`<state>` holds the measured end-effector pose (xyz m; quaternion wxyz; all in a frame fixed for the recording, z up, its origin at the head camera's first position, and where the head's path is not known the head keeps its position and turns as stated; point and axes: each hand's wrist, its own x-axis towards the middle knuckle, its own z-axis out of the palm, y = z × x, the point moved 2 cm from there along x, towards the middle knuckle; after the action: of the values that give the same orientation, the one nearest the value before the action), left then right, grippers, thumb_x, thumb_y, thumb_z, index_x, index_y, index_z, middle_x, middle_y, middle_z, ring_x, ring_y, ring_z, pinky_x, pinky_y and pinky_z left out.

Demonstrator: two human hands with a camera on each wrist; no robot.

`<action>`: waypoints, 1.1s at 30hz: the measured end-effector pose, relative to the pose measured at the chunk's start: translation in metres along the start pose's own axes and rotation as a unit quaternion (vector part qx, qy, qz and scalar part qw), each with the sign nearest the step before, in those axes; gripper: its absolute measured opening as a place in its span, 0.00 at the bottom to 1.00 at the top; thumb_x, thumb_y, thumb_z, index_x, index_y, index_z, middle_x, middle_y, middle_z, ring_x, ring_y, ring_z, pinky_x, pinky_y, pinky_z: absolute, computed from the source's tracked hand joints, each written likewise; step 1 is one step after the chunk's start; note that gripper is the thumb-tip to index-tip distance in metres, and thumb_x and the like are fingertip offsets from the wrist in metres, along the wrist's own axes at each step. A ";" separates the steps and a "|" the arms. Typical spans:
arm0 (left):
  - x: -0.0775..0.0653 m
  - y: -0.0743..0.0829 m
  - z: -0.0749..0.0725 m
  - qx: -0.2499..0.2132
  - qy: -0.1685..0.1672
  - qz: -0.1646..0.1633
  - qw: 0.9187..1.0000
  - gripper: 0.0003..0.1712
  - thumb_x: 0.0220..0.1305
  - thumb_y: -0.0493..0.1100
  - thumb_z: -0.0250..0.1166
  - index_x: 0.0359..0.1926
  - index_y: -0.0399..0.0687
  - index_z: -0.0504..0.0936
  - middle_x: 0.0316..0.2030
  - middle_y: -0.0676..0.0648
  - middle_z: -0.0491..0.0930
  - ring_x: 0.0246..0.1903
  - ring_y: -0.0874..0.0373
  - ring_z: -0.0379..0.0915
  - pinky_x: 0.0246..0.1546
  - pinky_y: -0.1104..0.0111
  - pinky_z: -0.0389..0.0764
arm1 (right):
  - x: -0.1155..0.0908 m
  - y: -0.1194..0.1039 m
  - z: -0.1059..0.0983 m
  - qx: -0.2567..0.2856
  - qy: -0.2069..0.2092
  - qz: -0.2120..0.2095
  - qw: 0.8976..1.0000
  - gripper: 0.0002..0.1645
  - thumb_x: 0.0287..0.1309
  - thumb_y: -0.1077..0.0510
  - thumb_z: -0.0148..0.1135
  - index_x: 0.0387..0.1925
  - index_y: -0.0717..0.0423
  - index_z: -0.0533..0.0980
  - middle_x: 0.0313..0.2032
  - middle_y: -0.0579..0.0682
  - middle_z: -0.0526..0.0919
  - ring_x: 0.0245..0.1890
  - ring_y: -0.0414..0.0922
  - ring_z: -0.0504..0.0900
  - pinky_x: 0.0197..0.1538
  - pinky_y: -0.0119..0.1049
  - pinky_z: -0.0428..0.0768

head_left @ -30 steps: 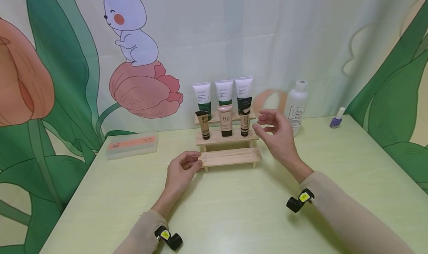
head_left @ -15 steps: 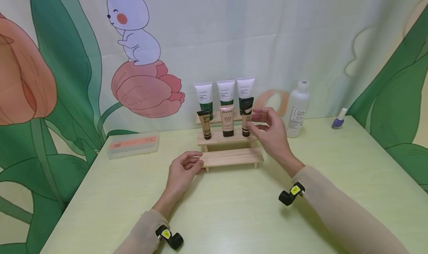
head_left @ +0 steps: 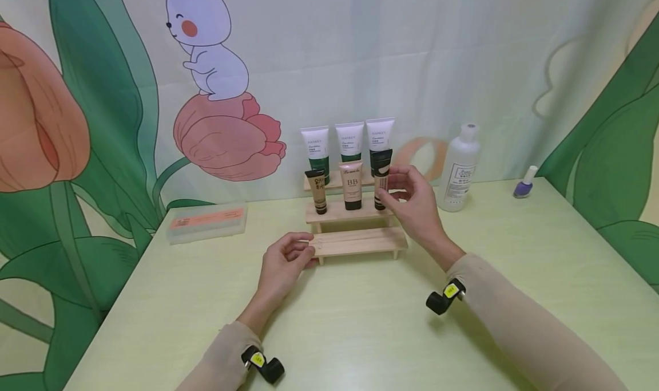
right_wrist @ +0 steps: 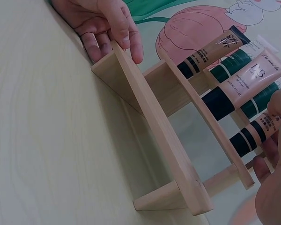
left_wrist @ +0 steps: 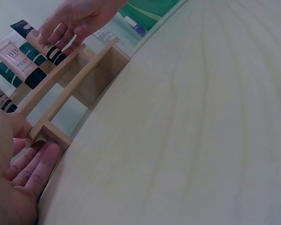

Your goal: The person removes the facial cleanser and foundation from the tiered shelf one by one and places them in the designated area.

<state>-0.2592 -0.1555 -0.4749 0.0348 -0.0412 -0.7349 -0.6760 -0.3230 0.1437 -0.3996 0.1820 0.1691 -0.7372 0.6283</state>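
A three-tier wooden display rack stands on the table. My left hand grips the left end of its lowest tier; in the left wrist view the thumb lies above the board and fingers reach beneath. My right hand pinches a tan cosmetic tube with a black crimped end, upright at the right of the middle tier. On that tier also stand a pink BB cream tube and a small gold-and-black tube. Several white-and-green tubes occupy the top tier, their lower parts partly hidden.
A white labelled bottle stands right of the rack, near the back. Farther right is a purple nail polish bottle with a white cap. A flat translucent case lies at the back left. A printed curtain hangs behind the table.
My right hand has moved left from beside the rack and taken hold of the right tan tube. The left hand keeps its grip on the rack. The view has shifted slightly.
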 end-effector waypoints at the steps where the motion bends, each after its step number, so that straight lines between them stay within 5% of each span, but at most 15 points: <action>1: 0.000 0.000 0.000 0.000 0.001 -0.001 1.000 0.15 0.75 0.29 0.71 0.59 0.41 0.88 0.43 0.37 0.89 0.40 0.46 0.93 0.46 0.61 0.96 | 0.000 0.000 0.000 0.001 -0.001 -0.001 1.000 0.27 0.71 0.64 0.76 0.66 0.62 0.76 0.55 0.60 0.87 0.53 0.47 0.86 0.53 0.29 0.86; 17: -0.001 0.002 0.001 -0.012 -0.003 -0.001 1.000 0.15 0.75 0.28 0.70 0.59 0.39 0.88 0.44 0.37 0.87 0.41 0.49 0.92 0.46 0.61 0.96 | -0.001 -0.009 -0.003 -0.006 0.012 -0.003 1.000 0.27 0.71 0.63 0.76 0.66 0.61 0.75 0.53 0.59 0.86 0.52 0.46 0.85 0.51 0.31 0.88; 33: -0.002 0.001 0.002 -0.008 -0.006 -0.010 1.000 0.14 0.77 0.29 0.69 0.59 0.39 0.88 0.44 0.38 0.86 0.39 0.49 0.91 0.46 0.61 0.96 | -0.006 -0.019 -0.043 -0.031 0.046 -0.027 0.998 0.27 0.71 0.64 0.76 0.66 0.63 0.76 0.50 0.54 0.85 0.49 0.43 0.84 0.45 0.26 0.85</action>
<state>-0.2572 -0.1534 -0.4739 0.0233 -0.0383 -0.7298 -0.6822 -0.3065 0.1834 -0.3800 0.2381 0.1542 -0.7422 0.6071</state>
